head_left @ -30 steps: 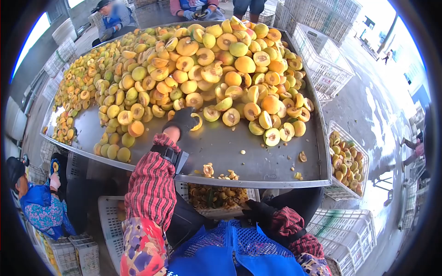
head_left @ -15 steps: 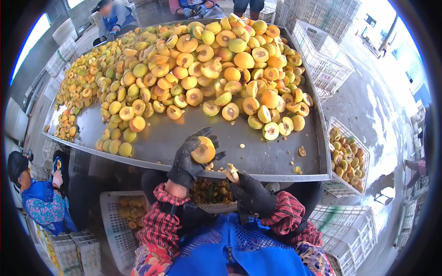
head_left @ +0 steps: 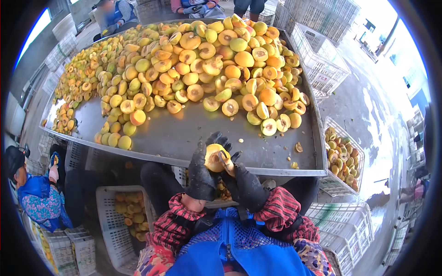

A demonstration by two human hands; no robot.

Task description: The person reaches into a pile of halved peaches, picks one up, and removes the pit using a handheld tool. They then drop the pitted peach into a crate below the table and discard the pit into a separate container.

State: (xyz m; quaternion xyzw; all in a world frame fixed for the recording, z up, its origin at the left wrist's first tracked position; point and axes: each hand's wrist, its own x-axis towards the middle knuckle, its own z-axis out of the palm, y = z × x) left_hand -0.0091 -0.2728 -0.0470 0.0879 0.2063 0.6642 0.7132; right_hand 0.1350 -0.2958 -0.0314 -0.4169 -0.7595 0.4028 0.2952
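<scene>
My left hand (head_left: 202,172), in a dark glove, is closed round a yellow-orange halved fruit (head_left: 214,157) just over the table's near edge. The cut face shows. My right hand (head_left: 248,186), gloved too, is shut on a small tool (head_left: 226,164), whose tip meets the fruit's cut face; the tool's exact shape is partly hidden by the fingers. Beyond both hands, a large heap of halved fruit (head_left: 184,69) covers the far part of the metal table (head_left: 179,133).
Fruit fills a crate (head_left: 343,158) right of the table and another crate (head_left: 122,230) at lower left. Stacked white crates (head_left: 340,230) stand at lower right. A co-worker (head_left: 41,198) sits at the left; other people are beyond the table.
My left hand has moved right and nearer my body with the fruit. My right hand has brought the tool up against it. The view has shifted slightly.
</scene>
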